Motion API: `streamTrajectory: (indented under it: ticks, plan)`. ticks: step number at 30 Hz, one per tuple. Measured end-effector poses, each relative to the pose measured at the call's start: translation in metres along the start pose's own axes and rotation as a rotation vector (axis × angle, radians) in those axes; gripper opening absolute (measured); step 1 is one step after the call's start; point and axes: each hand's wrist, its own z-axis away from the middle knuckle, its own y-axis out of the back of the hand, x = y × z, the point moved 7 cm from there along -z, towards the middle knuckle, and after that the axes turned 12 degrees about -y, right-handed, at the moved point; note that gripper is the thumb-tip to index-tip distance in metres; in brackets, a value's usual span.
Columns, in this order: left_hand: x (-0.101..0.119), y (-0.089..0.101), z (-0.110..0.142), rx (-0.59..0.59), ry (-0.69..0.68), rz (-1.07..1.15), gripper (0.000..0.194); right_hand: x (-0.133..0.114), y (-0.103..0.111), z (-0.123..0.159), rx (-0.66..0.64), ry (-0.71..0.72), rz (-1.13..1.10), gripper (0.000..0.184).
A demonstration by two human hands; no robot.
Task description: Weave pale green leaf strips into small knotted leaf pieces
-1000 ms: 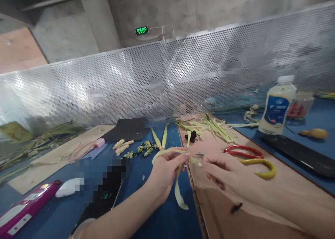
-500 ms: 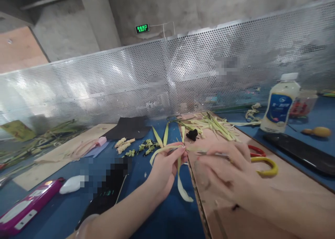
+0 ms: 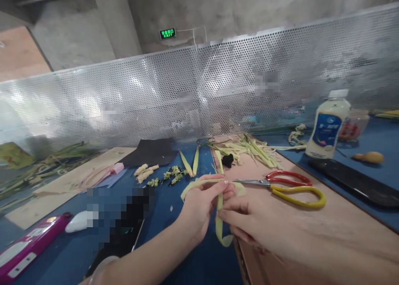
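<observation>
Pale green leaf strips (image 3: 220, 223) cross one another at the middle, one lying sideways and another running up and down. My left hand (image 3: 202, 199) is closed, pinching the crossing between thumb and fingers. Just below, my right hand (image 3: 249, 216) pinches the strip's hanging part, whose end curls beneath. Scissors (image 3: 292, 197) with one red and one yellow handle lie on the brown board, their blades pointing at my fingers. Beyond my left hand, two pointed leaf pieces (image 3: 195, 162) form a V on the blue table.
More cut strips (image 3: 255, 149) and a black scrap (image 3: 227, 160) lie on the cardboard-like board (image 3: 296, 222). A bottle (image 3: 328, 127) and a black case (image 3: 355, 183) stand to the right. Leftward are small braided pieces (image 3: 173, 174), black sheet (image 3: 151, 152) and a purple device (image 3: 34, 243).
My right hand has come away from over the scissors, moving left and down to the hanging strip. The scissors are now uncovered on the board. My left hand keeps its pinch.
</observation>
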Motion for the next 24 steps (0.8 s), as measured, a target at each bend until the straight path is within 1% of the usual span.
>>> streamTrajectory:
  ticks: [4, 7, 9, 10, 11, 13, 14, 15, 16, 18, 21, 23, 24]
  plan:
    - [-0.001, 0.002, -0.001, 0.005, 0.015, -0.01, 0.018, 0.006, -0.005, -0.001, -0.024, 0.025, 0.004, 0.038]
    - [-0.001, 0.003, -0.002, -0.01, 0.015, -0.006, 0.018, 0.01, -0.011, -0.002, -0.051, 0.085, 0.004, 0.038]
    - [0.0, 0.004, -0.003, -0.019, 0.003, -0.006, 0.019, 0.012, -0.01, -0.003, -0.036, 0.129, 0.011, 0.037]
    - [0.001, 0.005, -0.004, -0.025, -0.01, -0.003, 0.019, 0.011, -0.005, -0.004, 0.014, 0.165, 0.01, 0.036]
    - [0.003, 0.005, -0.005, -0.034, -0.024, 0.0, 0.018, 0.009, 0.003, -0.004, 0.094, 0.221, -0.002, 0.033]
    - [0.004, 0.002, -0.005, -0.075, -0.036, 0.001, 0.016, 0.004, 0.028, -0.004, 0.307, 0.348, -0.078, 0.026]
    - [0.004, -0.001, -0.003, -0.108, -0.031, -0.004, 0.015, 0.003, 0.04, -0.004, 0.394, 0.395, -0.127, 0.022]
    - [0.003, -0.004, -0.001, -0.145, -0.014, -0.012, 0.014, 0.005, 0.05, -0.006, 0.45, 0.399, -0.174, 0.022]
    - [0.002, -0.008, 0.002, -0.177, 0.007, -0.024, 0.014, 0.006, 0.058, -0.01, 0.476, 0.392, -0.21, 0.023]
    - [0.0, -0.014, 0.008, -0.224, 0.05, -0.044, 0.013, 0.011, 0.064, -0.02, 0.424, 0.333, -0.287, 0.027]
    - [-0.002, -0.018, 0.013, -0.257, 0.079, -0.049, 0.014, 0.02, 0.062, -0.032, 0.302, 0.197, -0.436, 0.03]
    - [0.0, -0.019, 0.014, -0.266, 0.072, -0.052, 0.014, 0.026, 0.06, -0.034, 0.283, 0.136, -0.484, 0.032]
    - [0.0, -0.018, 0.013, -0.27, 0.065, -0.057, 0.014, 0.025, 0.06, -0.033, 0.286, 0.141, -0.472, 0.033]
